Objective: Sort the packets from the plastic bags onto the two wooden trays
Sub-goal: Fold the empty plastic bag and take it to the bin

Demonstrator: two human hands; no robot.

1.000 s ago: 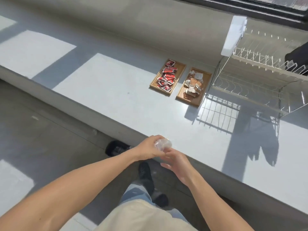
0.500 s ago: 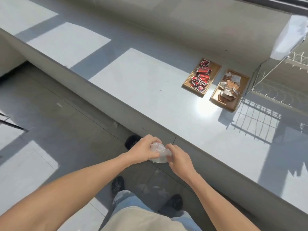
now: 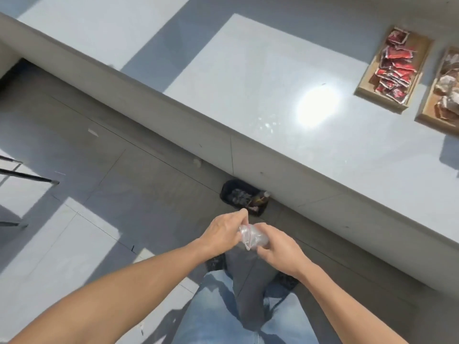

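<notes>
We see a long, smooth, pale grey counter [image 3: 248,78] running from the upper left of the frame down to the right, with bright squares of sun on it. Below it lies a grey tiled floor [image 3: 104,184].

At the upper right sits a flat wooden tray of shiny red packets [image 3: 395,68], and just beside it, cut off by the right edge, a second wooden tray of pale and brown packets [image 3: 444,88].

On the floor by the counter, near the middle of the frame, stands a small black bin [image 3: 244,197] with scraps inside.

Low in the middle, our left hand [image 3: 223,232] and our right hand [image 3: 280,249] hold a small, crumpled clear plastic bag [image 3: 253,237] between them. Both hands pinch the bag with their fingers closed on it. It has a thin red line along one edge. We cannot tell if anything is inside it.
</notes>
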